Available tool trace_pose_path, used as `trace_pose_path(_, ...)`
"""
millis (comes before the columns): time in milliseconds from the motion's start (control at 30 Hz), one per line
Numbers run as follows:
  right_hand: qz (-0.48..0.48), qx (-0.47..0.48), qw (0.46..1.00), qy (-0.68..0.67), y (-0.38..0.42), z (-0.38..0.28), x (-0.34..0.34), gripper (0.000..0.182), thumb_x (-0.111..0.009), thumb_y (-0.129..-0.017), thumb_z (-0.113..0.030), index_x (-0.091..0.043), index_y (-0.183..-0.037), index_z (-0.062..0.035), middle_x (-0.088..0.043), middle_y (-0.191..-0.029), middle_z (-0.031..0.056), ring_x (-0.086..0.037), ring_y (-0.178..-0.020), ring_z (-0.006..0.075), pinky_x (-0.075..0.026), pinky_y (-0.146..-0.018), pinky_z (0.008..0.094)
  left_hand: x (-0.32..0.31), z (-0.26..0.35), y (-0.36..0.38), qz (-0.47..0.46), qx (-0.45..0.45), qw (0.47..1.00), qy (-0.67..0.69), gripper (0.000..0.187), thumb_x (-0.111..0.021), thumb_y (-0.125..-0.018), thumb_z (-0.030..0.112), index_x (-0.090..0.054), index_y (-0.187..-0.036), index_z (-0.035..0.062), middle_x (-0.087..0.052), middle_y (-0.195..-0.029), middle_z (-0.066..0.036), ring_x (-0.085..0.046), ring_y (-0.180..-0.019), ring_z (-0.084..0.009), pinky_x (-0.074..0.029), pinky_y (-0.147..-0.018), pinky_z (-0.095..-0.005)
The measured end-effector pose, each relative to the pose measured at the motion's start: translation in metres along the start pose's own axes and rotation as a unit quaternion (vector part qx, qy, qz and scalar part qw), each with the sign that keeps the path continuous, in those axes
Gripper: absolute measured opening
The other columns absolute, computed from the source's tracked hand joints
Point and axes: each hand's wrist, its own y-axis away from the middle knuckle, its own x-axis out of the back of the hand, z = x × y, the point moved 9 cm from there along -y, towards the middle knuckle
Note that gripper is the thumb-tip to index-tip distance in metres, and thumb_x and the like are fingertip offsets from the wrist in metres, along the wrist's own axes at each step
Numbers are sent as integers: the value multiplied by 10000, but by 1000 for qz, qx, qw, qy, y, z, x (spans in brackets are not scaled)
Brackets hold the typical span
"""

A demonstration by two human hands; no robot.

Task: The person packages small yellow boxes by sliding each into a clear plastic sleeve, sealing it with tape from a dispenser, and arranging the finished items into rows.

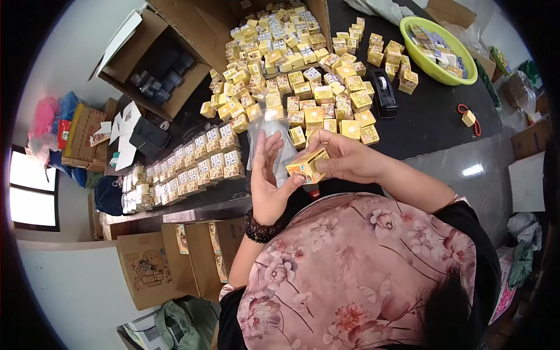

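Note:
Between my two hands, over the table's front edge, is a small yellow printed box [304, 166]. My right hand [344, 157] grips it from the right, thumb on its face. My left hand [269, 175] has its fingers stretched upward and apart, with the thumb tip touching the box's lower left side. Clear plastic bags [280, 131] lie just behind my left hand. Many similar yellow boxes [315, 114] are heaped beyond my hands. To the left, wrapped packs of boxes [201, 169] stand in rows.
A large carton [198, 23] spills boxes at the back. An open carton [157, 64] and a phone [149, 138] are at the left. A tape dispenser [383, 93], red scissors [477, 125] and a green basin [473, 79] are at the right.

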Motion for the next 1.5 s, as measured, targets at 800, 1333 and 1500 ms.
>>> trace_pose_path(800,249,310,863,312,13,-99,3,427,-668,-876,-50,-481,-1259,-30,-525,-1172,66,-548,-1017,110,-484,-834,242,-13,14,17,-44,-43,997,38,691,-617,-899,103,-253,-1469,-36,-456,-1375,-199,-497,-1210,-248,-336,-1070,-378)
trace_pose_path(1333,214,350,880,240,14,-71,-12,367,-599,-938,-86,-510,-1272,38,-600,-1175,120,-580,-1096,158,-471,-933,276,-18,42,12,-53,-133,950,-278,321,-385,-997,44,-491,-1292,-22,-597,-1107,-168,-608,-1008,-234,-483,-887,-346)
trace_pose_path(1500,238,314,823,409,15,-63,-20,330,-574,-965,-170,-568,-1241,11,-598,-1171,108,-584,-1089,196,-447,-940,299,-18,22,18,-33,-147,964,-220,321,-385,-1005,60,-457,-1304,-28,-546,-1197,-170,-578,-1058,-227,-453,-938,-362)
